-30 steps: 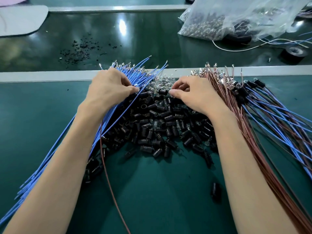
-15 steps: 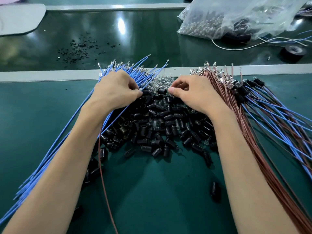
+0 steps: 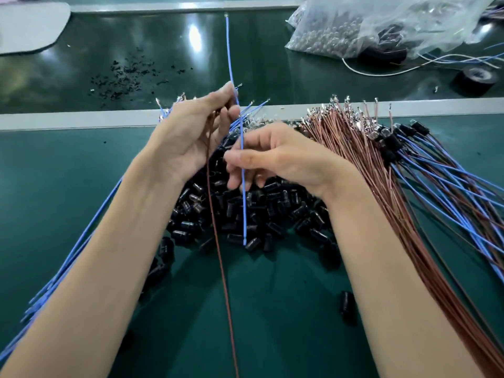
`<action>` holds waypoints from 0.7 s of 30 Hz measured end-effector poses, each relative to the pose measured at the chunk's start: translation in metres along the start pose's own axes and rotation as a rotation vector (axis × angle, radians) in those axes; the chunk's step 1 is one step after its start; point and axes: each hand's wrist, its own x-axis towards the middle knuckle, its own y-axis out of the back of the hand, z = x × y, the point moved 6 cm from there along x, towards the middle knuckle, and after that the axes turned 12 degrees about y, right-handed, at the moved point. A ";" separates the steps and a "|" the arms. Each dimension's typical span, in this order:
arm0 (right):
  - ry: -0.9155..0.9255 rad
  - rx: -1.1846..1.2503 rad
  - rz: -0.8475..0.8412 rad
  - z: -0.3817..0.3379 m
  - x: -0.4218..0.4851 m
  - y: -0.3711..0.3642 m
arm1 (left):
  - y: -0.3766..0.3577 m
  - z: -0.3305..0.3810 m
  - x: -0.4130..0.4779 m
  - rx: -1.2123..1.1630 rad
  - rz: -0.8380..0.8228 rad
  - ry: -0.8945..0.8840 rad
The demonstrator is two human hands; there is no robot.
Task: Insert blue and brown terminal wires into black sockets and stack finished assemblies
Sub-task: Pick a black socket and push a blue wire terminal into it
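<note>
Pinching a blue wire (image 3: 230, 58) and brown wire (image 3: 218, 241) with the left hand (image 3: 188, 137), pinching that blue wire lower with the right hand (image 3: 283, 159), above black sockets (image 3: 272, 211).

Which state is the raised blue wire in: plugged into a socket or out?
Out. Neither end of the blue wire carries one of the sockets; left hand and right hand pinch it.
</note>
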 end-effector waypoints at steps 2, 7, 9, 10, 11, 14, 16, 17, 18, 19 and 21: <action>-0.009 0.037 0.166 -0.001 -0.001 0.016 | 0.001 0.000 0.002 0.193 0.018 -0.054; 0.090 0.177 0.694 0.001 -0.016 0.069 | -0.007 -0.009 -0.001 0.483 -0.054 -0.158; 0.172 0.277 0.759 0.001 -0.021 0.079 | -0.011 -0.011 -0.002 0.508 -0.123 -0.174; 0.211 0.301 0.768 0.001 -0.022 0.082 | -0.012 -0.012 -0.004 0.557 -0.144 -0.192; 0.241 0.303 0.772 0.000 -0.023 0.084 | -0.014 -0.012 -0.005 0.616 -0.155 -0.213; 0.278 0.212 0.778 -0.004 -0.024 0.084 | -0.016 -0.014 -0.005 0.736 -0.127 -0.249; 0.280 0.150 0.783 -0.005 -0.023 0.082 | -0.017 -0.015 -0.005 0.769 -0.098 -0.256; 0.278 0.128 0.787 -0.005 -0.022 0.081 | -0.016 -0.015 -0.004 0.778 -0.086 -0.257; 0.274 0.107 0.787 -0.005 -0.021 0.081 | -0.016 -0.015 -0.003 0.782 -0.076 -0.256; 0.268 0.088 0.781 -0.005 -0.021 0.080 | -0.016 -0.015 -0.003 0.781 -0.066 -0.255; 0.254 0.067 0.760 -0.004 -0.020 0.077 | -0.016 -0.015 -0.003 0.770 -0.054 -0.256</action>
